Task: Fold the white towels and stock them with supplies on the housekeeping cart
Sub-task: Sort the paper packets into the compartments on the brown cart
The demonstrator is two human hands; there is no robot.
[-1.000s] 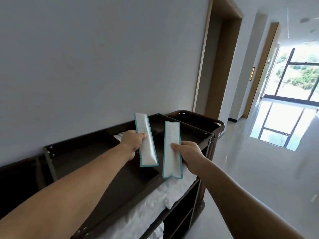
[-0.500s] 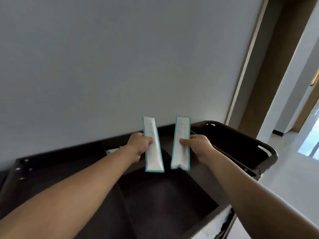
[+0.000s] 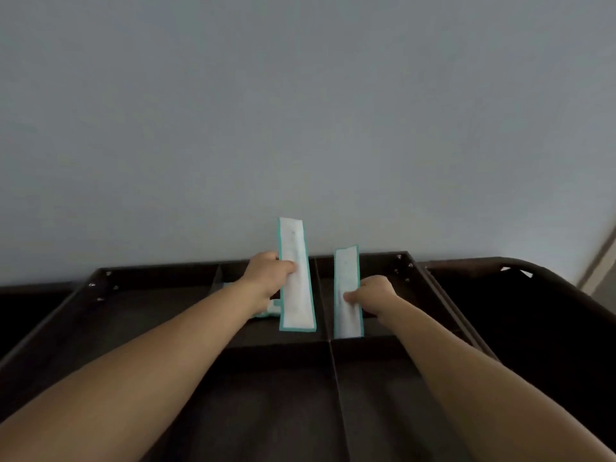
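Note:
Two long white packets with teal edges are held upright over the dark housekeeping cart's top tray. My left hand grips the left packet at its middle, above the far left compartment. My right hand pinches the right packet, whose lower end dips into the far right compartment behind a divider. More teal-edged packets lie in the left compartment, partly hidden by my left wrist. No towels are in view.
A plain grey wall rises right behind the cart. The cart's dark bag frame sits at the right. Two larger tray compartments lie nearest me. A door frame edge shows at far right.
The view turned from the corridor to face the cart and wall. Both hands moved forward over the far compartments; the right packet has gone lower, its end inside the compartment.

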